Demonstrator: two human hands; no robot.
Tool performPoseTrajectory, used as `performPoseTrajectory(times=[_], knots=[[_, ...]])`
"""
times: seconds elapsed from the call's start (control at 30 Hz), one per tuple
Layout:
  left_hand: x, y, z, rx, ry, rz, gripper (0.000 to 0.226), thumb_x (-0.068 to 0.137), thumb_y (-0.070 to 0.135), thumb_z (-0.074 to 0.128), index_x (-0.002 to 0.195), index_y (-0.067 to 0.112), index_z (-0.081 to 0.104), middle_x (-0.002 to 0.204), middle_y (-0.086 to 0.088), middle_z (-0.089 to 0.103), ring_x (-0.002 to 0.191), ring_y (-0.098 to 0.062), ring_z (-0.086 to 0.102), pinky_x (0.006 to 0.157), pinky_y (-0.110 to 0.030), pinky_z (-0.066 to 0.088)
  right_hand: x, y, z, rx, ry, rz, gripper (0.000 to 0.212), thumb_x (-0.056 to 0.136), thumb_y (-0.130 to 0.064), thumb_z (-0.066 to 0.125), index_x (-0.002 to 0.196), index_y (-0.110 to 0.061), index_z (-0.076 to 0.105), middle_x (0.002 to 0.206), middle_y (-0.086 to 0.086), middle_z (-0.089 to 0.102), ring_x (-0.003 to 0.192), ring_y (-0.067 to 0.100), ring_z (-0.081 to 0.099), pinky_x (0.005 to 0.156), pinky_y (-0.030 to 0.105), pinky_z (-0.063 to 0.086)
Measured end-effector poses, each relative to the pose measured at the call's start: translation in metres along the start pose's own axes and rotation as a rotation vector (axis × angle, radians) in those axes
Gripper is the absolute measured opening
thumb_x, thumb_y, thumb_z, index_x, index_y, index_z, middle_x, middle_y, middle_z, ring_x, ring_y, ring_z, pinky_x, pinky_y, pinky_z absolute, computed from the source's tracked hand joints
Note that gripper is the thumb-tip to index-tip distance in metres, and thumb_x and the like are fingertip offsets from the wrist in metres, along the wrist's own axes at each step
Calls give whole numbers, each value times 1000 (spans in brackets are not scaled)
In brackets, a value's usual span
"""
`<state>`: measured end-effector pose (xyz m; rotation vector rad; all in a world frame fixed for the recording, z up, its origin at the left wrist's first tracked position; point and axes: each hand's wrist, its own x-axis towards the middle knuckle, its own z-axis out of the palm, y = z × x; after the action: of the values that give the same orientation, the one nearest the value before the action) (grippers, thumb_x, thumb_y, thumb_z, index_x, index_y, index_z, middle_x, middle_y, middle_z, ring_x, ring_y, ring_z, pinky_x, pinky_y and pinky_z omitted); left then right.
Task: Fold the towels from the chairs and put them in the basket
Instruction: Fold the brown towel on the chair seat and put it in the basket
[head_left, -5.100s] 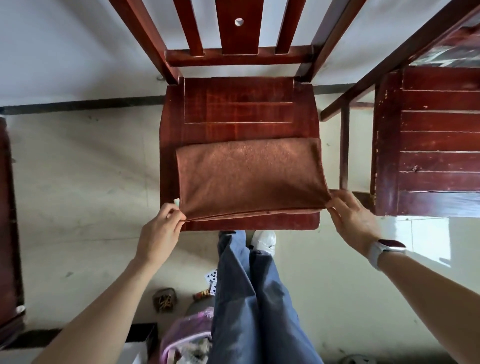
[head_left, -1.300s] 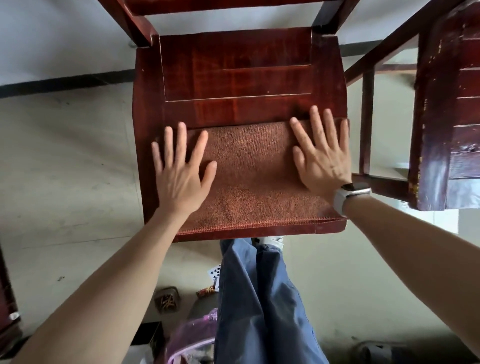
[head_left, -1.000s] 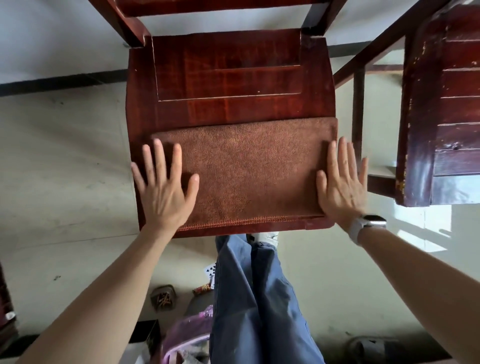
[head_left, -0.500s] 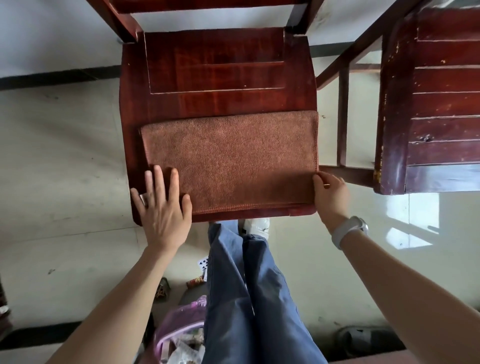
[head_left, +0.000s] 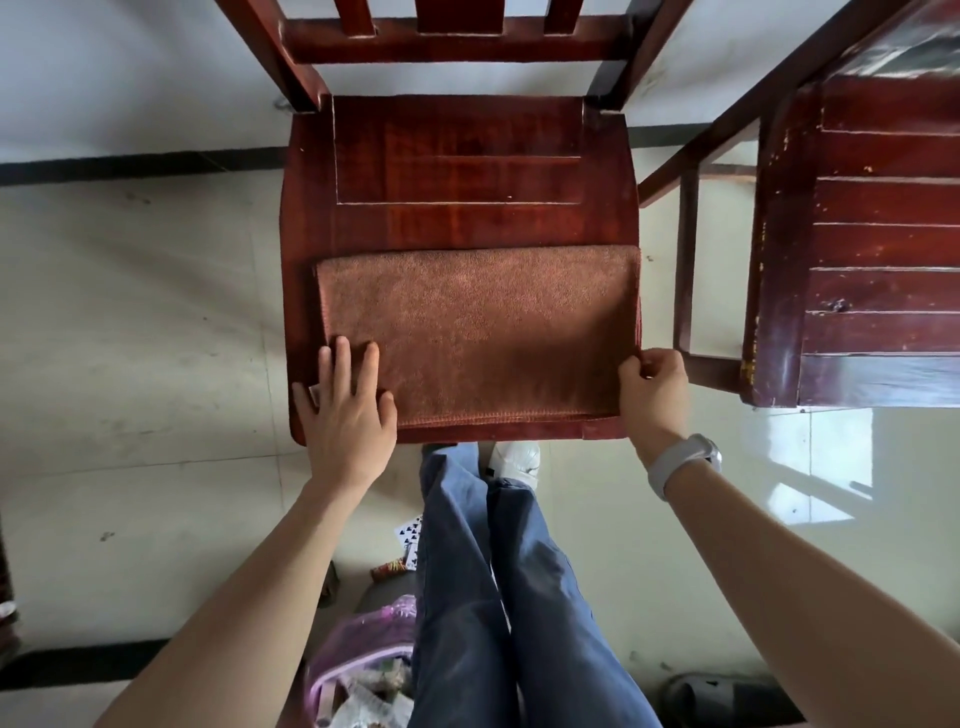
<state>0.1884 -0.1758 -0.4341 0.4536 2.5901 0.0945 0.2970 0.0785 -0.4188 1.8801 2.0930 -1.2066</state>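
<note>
Since smoothing: right hand (head_left: 652, 397) now pinches brown towel (head_left: 478, 332) at chair seat (head_left: 457, 171) front-right corner, left hand (head_left: 345, 410) flat, holding nothing; anchor left, fold across squarely.

the left hand (head_left: 347, 415) hides the near left corner of the folded brown terry towel (head_left: 478, 332). beside that towel, the second dark red wooden chair (head_left: 878, 249) runs off the right edge.

Lower left of centre, the left hand (head_left: 347, 415) lies flat, fingers straight; lower right, the right hand (head_left: 653, 396) is curled, pinching.
</note>
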Motion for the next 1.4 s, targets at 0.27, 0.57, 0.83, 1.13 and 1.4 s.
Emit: performPoseTrajectory(times=[0.27, 0.57, 0.83, 1.13, 1.4], knots=[[-9, 3, -42, -1170, 25, -371, 27, 93, 25, 48, 115, 13, 59, 126, -6, 58, 119, -21, 53, 101, -33, 38, -72, -78, 5, 111, -335, -471, 10, 85, -13, 59, 87, -21, 54, 82, -9, 57, 73, 1, 55, 65, 7, 42], [-5, -21, -32, -1929, -221, -788, 47, 92, 48, 41, 122, 13, 49, 116, -6, 60, 105, -24, 57, 88, -38, 47, -89, -126, 67, -110, -603, -675, 18, 92, -11, 47, 104, -14, 60, 92, 5, 66, 71, 14, 61, 64, 24, 51], [0, -18, -13, -1355, 58, -617, 4, 89, 12, 57, 85, 12, 57, 84, -7, 60, 75, -15, 62, 66, -28, 58, -25, -160, 111, -744, -520, -933, 46, 94, -28, 42, 139, -20, 36, 142, 1, 41, 132, 23, 30, 107, 51, 22], [-14, -23, -12, -1670, 105, -716, 31, 85, -10, 48, 95, 20, 52, 93, -6, 62, 83, -13, 65, 65, -23, 56, -19, -176, 140, -697, -538, -913, 27, 94, -27, 44, 117, -15, 51, 115, 9, 53, 98, 27, 56, 76, 31, 40], [-6, -17, -10, -1210, 260, -735, 8, 88, 23, 59, 85, 16, 55, 85, -7, 65, 83, -27, 63, 78, -50, 53, -14, -173, 152, -793, -511, -992, 30, 93, -38, 45, 116, -20, 50, 110, 7, 53, 92, 33, 58, 72, 37, 45]])
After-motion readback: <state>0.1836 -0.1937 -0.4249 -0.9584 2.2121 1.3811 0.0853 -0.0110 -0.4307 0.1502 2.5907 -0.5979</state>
